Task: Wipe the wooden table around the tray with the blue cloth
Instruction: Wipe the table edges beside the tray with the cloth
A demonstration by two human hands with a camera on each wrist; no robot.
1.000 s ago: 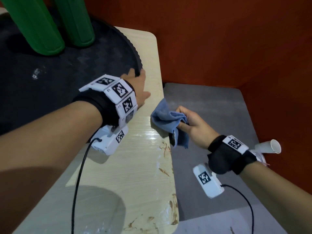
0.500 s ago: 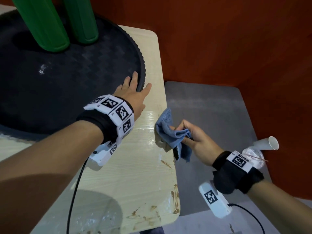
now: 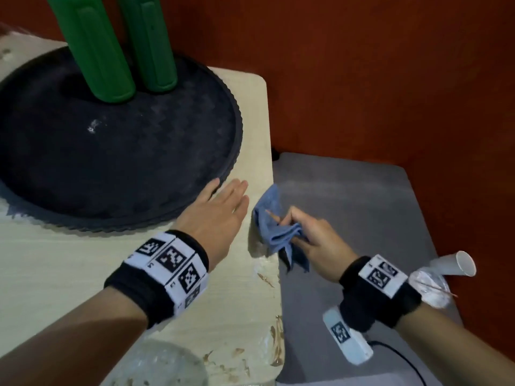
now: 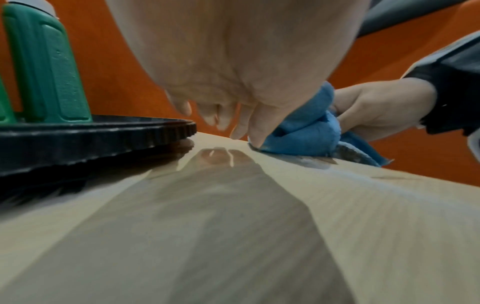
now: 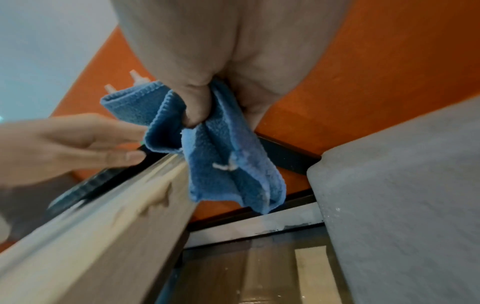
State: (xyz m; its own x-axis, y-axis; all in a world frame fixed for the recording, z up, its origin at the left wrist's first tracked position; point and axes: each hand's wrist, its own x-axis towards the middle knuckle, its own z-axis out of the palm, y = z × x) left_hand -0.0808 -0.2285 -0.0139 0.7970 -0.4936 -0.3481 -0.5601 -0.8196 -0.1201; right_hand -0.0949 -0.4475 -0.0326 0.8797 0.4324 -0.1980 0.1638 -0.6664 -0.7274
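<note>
My right hand (image 3: 303,232) grips the crumpled blue cloth (image 3: 274,229) at the right edge of the pale wooden table (image 3: 83,274). In the right wrist view the blue cloth (image 5: 221,148) hangs partly over that edge. In the left wrist view the blue cloth (image 4: 306,131) touches the tabletop beside wet smears. My left hand (image 3: 220,213) lies flat with straight fingers, fingertips at the rim of the round black tray (image 3: 234,151). In the left wrist view the tray (image 4: 103,133) sits left of my left hand (image 4: 233,115).
Two tall green bottles (image 3: 114,45) stand on the tray's far side. Brown and white smears (image 3: 276,335) line the table's right edge. A grey seat (image 3: 362,207) lies lower to the right, with a white paper cup (image 3: 457,264) and crumpled plastic by the orange wall (image 3: 390,79).
My left hand slid back along the tray's rim toward me and flattened. My right hand came nearer along the table's right edge with the cloth. The view tilted up, showing more of the tray.
</note>
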